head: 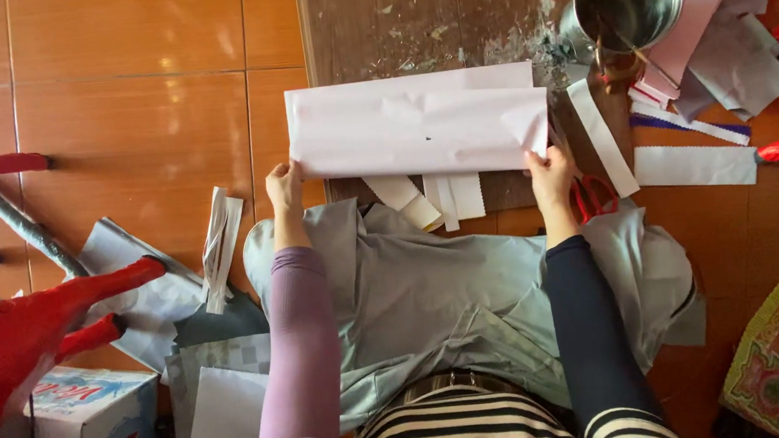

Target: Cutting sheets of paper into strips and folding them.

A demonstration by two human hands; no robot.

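The person wears mismatched sleeves: a snug lilac-pink sleeve covers the left arm down to the wrist, while a dark navy sleeve covers the right arm the same way. Both bare hands, the left hand [284, 186] and the right hand [550, 177], show no gloves, rings or watch. Near the shoulders and across the body runs a top with black and cream horizontal stripes
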